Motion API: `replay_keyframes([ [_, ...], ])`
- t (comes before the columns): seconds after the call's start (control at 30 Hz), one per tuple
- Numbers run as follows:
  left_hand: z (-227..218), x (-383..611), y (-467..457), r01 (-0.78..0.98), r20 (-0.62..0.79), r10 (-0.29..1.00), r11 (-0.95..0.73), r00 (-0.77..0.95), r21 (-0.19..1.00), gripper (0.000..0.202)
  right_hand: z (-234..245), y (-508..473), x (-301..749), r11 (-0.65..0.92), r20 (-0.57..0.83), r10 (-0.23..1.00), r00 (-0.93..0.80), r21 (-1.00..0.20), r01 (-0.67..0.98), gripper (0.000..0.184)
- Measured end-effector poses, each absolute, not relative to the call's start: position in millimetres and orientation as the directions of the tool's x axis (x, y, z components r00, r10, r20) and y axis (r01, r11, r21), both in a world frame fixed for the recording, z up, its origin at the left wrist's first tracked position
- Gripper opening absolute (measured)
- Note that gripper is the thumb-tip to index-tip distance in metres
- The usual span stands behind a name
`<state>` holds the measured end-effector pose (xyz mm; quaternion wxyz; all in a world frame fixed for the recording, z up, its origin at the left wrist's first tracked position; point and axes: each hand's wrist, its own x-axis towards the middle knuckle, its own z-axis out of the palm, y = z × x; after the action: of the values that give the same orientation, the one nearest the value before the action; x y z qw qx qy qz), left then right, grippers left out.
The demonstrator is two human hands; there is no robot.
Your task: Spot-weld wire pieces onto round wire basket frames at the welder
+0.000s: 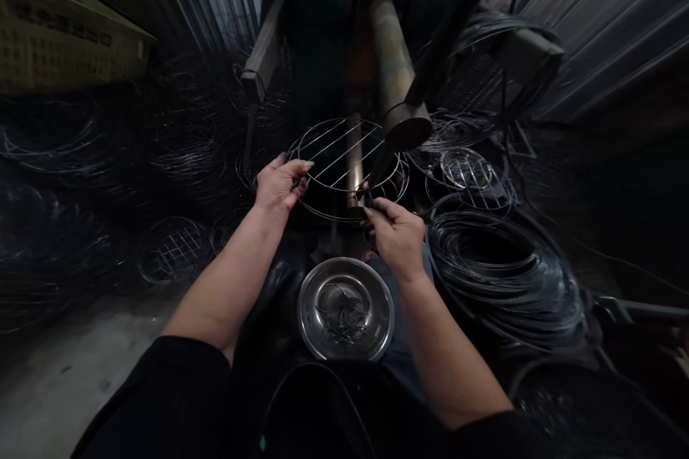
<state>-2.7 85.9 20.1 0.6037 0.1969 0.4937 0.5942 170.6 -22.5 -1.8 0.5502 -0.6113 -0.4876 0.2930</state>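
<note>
A round wire grill frame [339, 147] with parallel cross wires lies over a horizontal metal bar [354, 158] of a machine in front of me. My left hand [280, 183] grips the frame's left rim with curled fingers. My right hand [395, 229] pinches a small wire piece [366, 195] at the frame's near right rim, close to the bar's end. A tall brass-coloured cylinder [390, 64] hangs down just above the frame. On my lap sits a shiny steel bowl [346, 308] holding several small bent wire pieces.
Stacked wire rings [500, 272] lie at my right. Finished wire grills [468, 168] sit behind them, and more grills [172, 247] lie on the floor at left. Corrugated metal walls [603, 7] close both sides. A yellowish crate [64, 36] stands upper left.
</note>
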Motion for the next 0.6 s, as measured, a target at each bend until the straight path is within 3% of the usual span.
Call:
replay_keyframes([
  [0.23,21,-3,89,-0.510,-0.365,0.908,0.220,-0.204,0.832,0.078,3,-16,165,-0.008,0.004,0.921,0.389,-1.000,0.030,0.023],
  [0.6,19,-1,90,-0.513,-0.351,0.916,0.211,-0.193,0.832,0.058,-4,-10,168,0.034,0.019,0.930,0.366,-0.999,-0.034,0.022],
])
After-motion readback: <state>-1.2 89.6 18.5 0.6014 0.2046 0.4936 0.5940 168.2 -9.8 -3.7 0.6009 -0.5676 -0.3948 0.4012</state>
